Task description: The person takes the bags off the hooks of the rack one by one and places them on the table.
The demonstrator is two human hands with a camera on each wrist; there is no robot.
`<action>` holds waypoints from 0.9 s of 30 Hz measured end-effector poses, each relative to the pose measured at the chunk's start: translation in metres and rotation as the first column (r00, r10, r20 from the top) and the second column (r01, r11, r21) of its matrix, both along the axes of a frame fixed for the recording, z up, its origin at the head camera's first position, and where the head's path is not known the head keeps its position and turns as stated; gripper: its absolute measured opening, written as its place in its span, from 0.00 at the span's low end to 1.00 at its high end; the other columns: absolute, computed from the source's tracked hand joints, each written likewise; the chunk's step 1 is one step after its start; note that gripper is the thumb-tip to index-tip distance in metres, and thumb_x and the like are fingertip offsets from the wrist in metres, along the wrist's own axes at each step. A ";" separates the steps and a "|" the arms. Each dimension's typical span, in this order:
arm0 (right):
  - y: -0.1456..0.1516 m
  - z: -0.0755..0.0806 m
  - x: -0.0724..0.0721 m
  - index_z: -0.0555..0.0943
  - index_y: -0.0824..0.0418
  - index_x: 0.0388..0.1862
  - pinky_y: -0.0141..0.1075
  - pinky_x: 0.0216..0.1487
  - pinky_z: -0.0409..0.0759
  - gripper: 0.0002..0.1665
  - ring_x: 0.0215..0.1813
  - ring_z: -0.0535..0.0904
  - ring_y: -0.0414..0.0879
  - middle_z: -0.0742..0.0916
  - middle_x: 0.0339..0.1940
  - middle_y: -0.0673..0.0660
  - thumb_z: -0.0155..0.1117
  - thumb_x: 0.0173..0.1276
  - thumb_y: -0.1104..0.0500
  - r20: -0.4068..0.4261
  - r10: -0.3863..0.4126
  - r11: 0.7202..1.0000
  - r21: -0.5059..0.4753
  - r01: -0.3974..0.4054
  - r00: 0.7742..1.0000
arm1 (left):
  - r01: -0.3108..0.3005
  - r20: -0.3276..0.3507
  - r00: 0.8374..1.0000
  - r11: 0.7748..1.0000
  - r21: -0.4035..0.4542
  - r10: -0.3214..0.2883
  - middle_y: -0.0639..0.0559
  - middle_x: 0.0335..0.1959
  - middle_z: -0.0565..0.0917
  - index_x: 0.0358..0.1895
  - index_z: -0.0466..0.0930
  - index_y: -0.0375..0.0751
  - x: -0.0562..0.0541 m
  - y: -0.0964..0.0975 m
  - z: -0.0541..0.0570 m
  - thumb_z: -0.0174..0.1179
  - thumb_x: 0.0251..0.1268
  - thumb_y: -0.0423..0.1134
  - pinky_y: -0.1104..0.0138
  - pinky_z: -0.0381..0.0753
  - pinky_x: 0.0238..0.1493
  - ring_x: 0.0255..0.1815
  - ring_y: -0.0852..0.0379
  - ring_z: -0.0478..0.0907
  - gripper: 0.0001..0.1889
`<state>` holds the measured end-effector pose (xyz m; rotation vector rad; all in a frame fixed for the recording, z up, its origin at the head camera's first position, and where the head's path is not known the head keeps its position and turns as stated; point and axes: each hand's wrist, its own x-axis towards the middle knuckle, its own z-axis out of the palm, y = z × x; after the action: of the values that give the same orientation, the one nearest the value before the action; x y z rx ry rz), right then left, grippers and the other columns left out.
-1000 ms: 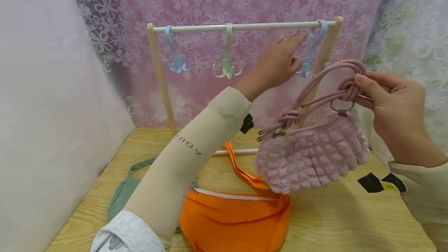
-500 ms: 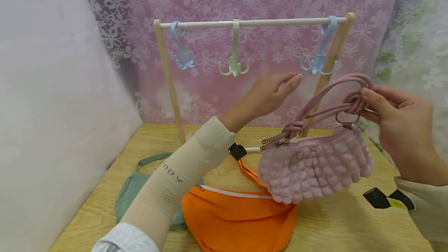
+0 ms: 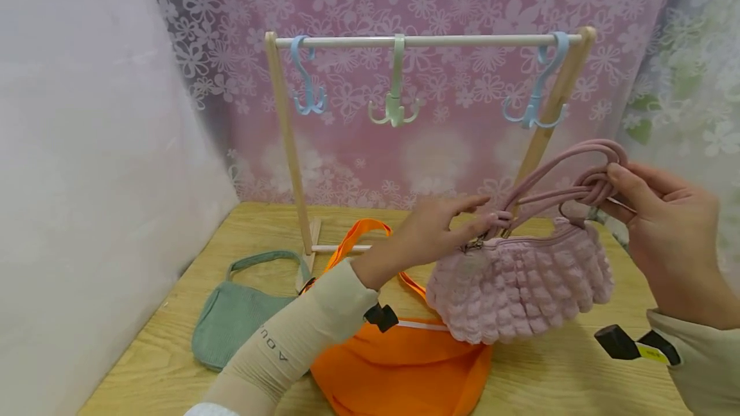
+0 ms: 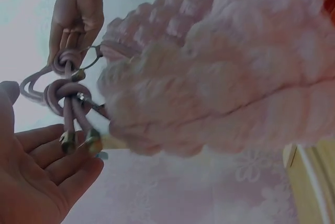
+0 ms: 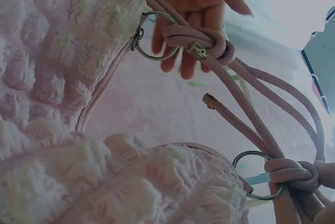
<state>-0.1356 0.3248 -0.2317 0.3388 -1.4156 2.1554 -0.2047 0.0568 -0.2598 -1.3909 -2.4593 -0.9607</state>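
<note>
A puffy pink handbag (image 3: 520,291) hangs over the right side of the table. My right hand (image 3: 673,230) pinches its knotted cord handle between thumb and fingers near the right-hand knot (image 3: 595,186). At the bag's other end, my left hand (image 3: 430,230) is beside the left knot (image 5: 201,41), fingers extended and thumb apart. In the left wrist view, gold-tipped cord ends (image 4: 68,143) dangle in front of the left fingers. Whether they touch cannot be told. Metal rings (image 5: 256,174) join handle and bag.
Behind stands a rack with a white bar (image 3: 462,40) carrying a blue hook (image 3: 309,98), a green hook (image 3: 395,108) and another blue hook (image 3: 532,111). An orange bag (image 3: 405,364) and a green bag (image 3: 237,320) lie on the wooden table (image 3: 584,374).
My left hand has come down from beside the right blue hook to the left knot of the handbag's handle. My right hand keeps its pinch and sits slightly lower in view with the bag.
</note>
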 end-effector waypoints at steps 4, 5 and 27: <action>-0.001 -0.004 -0.002 0.82 0.75 0.50 0.36 0.39 0.85 0.15 0.37 0.88 0.49 0.89 0.38 0.62 0.65 0.63 0.72 0.008 -0.001 0.997 -0.074 0.002 1.000 | -0.018 0.019 1.000 0.999 0.033 0.017 0.51 0.59 0.80 0.72 0.66 0.47 0.005 -0.002 -0.017 0.54 0.72 0.54 0.78 0.74 0.31 0.34 0.62 0.80 0.29; 0.000 -0.005 -0.002 0.82 0.75 0.49 0.36 0.39 0.85 0.15 0.37 0.88 0.49 0.88 0.38 0.62 0.64 0.63 0.72 0.009 0.001 0.996 -0.092 0.000 1.000 | -0.031 0.025 0.999 0.999 0.041 0.030 0.51 0.59 0.80 0.72 0.66 0.48 0.006 -0.002 -0.021 0.55 0.71 0.55 0.78 0.72 0.28 0.31 0.63 0.78 0.30; -0.002 -0.009 0.002 0.82 0.77 0.49 0.37 0.38 0.85 0.14 0.37 0.88 0.50 0.89 0.37 0.63 0.62 0.64 0.74 -0.024 -0.019 0.983 -0.181 0.015 1.000 | -0.173 -0.101 0.976 0.972 0.160 0.191 0.56 0.40 0.88 0.57 0.81 0.49 0.009 0.025 -0.035 0.65 0.62 0.53 0.84 0.72 0.30 0.27 0.71 0.78 0.22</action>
<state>-0.1341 0.3231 -0.2405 0.2844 -1.1923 2.2373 -0.1960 0.0819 -0.2945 -1.1180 -2.3281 -0.9720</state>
